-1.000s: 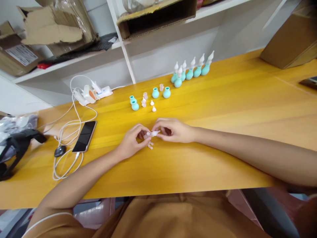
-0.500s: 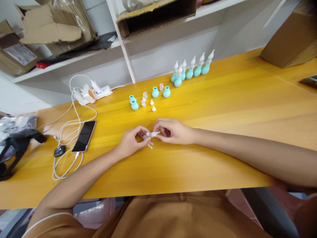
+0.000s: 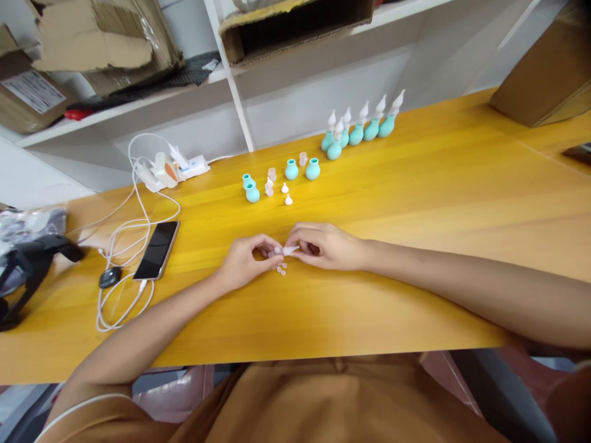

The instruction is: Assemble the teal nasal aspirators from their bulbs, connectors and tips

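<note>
At the centre of the frame, two bare hands meet over a yellow table [image 3: 415,203]; the left hand [image 3: 244,263] and the right hand [image 3: 325,246] each have thumb and forefinger pinched on one end of a small white nozzle [image 3: 287,250], the other fingers loosely curled; the nozzle sits just above the tabletop; tiny clear discs [image 3: 281,269] lie directly below it; teal bulbs [image 3: 360,128] stand in a row towards the upper centre; a phone [image 3: 157,250] lies at the left.
</note>
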`<state>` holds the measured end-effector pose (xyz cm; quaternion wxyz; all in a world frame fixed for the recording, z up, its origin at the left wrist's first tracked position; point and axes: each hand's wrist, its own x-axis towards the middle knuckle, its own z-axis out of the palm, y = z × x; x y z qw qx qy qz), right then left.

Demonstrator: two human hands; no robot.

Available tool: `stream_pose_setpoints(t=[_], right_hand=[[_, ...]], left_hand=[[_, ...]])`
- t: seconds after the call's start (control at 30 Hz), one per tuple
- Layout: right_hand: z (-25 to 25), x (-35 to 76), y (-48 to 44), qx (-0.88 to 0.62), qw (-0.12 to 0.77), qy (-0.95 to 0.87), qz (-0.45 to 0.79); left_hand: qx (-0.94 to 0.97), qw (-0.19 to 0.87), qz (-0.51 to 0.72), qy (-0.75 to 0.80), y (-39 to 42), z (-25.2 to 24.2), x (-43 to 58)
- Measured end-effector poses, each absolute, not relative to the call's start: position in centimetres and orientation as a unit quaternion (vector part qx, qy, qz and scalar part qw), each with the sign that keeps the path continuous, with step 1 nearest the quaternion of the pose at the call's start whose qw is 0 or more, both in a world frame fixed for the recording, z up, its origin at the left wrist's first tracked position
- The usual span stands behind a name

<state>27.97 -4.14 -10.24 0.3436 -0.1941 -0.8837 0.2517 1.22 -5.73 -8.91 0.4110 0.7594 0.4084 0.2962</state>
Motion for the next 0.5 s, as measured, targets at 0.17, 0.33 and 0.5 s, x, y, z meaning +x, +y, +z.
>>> stream_pose_setpoints(t=[0.17,0.33,0.5], right_hand=[[-9.91,27.56,-4.32,-0.204,0.369,-0.861,0.284],[-9.72,27.08,-4.66,-0.214,0.402,-0.84,0.296],[-10.0,26.99,-4.74,-0.187,0.405,-0.848,0.285]], left_hand=[[0.715,0.479,0.318,0.398,-5.22,-9.03,1.02],[0.678,0.526,0.343,0.381,-4.83,-9.08,0.93],[0.675,0.537,0.329,0.384,-5.12,-9.19,0.73]])
